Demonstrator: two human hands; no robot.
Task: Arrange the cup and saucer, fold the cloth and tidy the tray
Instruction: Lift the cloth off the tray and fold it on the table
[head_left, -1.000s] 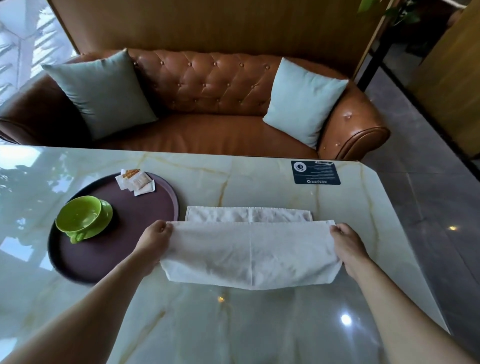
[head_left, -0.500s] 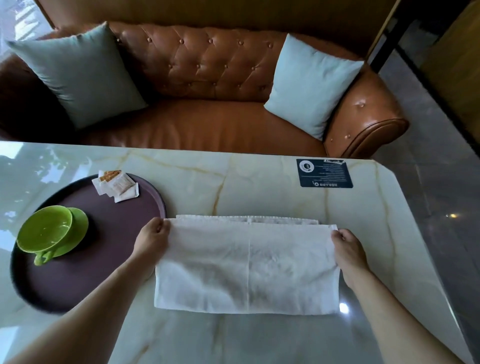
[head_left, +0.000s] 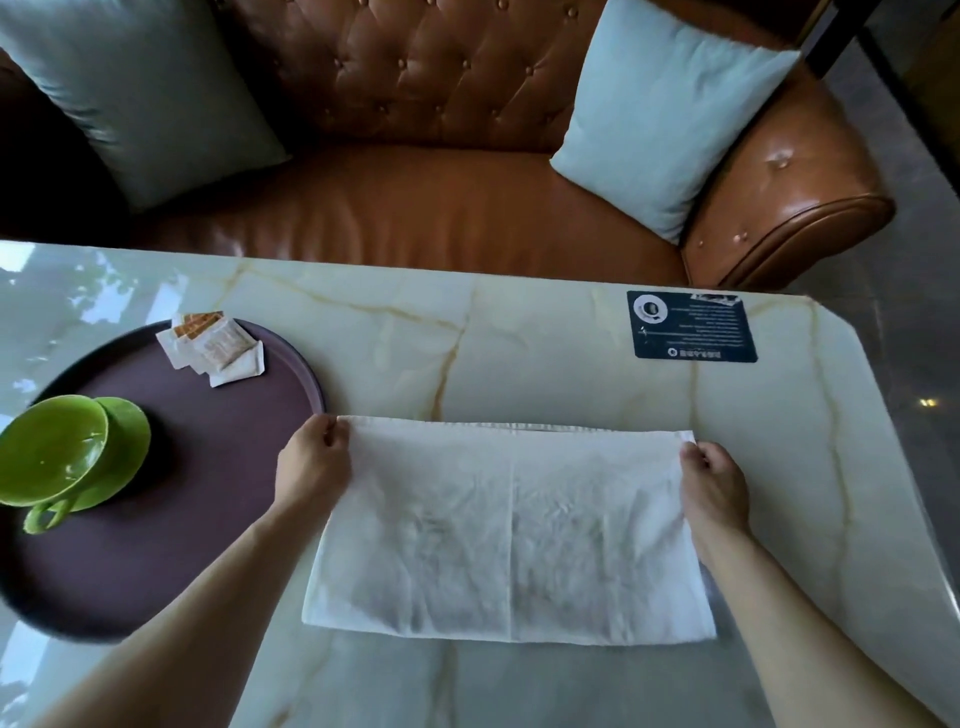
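A white cloth (head_left: 511, 530) lies folded in half on the marble table (head_left: 519, 353), its upper layer laid over the lower one. My left hand (head_left: 311, 465) pinches the cloth's far left corner and my right hand (head_left: 714, 488) pinches its far right corner. To the left sits a round dark purple tray (head_left: 171, 499). On the tray a green cup (head_left: 49, 457) rests tilted on a green saucer (head_left: 127, 441), handle toward me. Several white sachets (head_left: 215, 348) lie at the tray's far edge.
A dark printed card (head_left: 691, 325) lies at the table's far right corner. Beyond the table stands a brown leather sofa (head_left: 415, 208) with two pale cushions (head_left: 665, 109). The table's right edge runs diagonally beside the tiled floor (head_left: 914, 291).
Both hands carried the cloth's near edge away from me and laid it over the far edge, so the fold now lies flat. The view tilted down and shifted right.
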